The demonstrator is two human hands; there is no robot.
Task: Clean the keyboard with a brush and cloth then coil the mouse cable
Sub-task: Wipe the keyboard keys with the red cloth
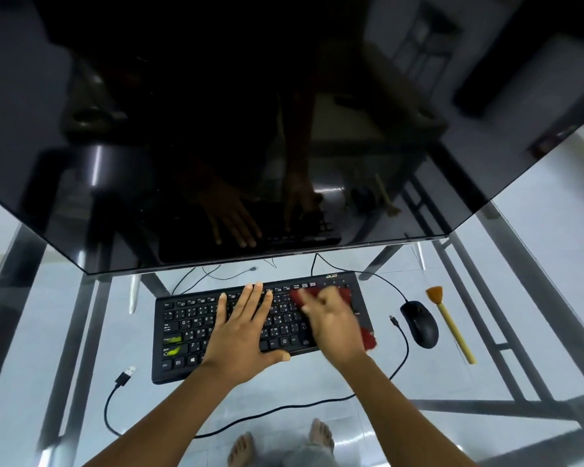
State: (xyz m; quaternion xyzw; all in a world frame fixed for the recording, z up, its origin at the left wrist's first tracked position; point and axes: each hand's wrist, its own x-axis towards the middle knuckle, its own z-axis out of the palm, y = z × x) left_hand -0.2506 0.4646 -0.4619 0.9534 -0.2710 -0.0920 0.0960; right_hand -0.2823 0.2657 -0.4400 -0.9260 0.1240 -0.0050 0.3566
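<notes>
Keyboard [182,332], black, is placed mid-bench, its far edge just below the monitor [250,129] standing at the far edge of the glass bench [553,281]. Left hand [243,332] is laid flat on the middle keys, its fingers straight and spread and nothing held, with the thumb over the keyboard's near edge. Right hand [334,325] is set on the right end of the keyboard with its fingers curled on the red cloth [343,294], which is held against the keys. This hand is motion-blurred, so the exact grip cannot be told. Cloth is seen past the fingers at the far side and again at the keyboard's near right corner. Mouse [420,323], black, is placed just right of the keyboard, apart from it. A thin cable [381,279] is run from its front toward the monitor. Brush [452,326], pale handle and orange bristles, is laid beside the mouse toward the right edge, bristles pointing to the far edge. A second black cable [284,407] is looped along the near edge and ended in a USB plug [126,375] near the left side. Bare feet [321,433] are seen through the glass.
</notes>
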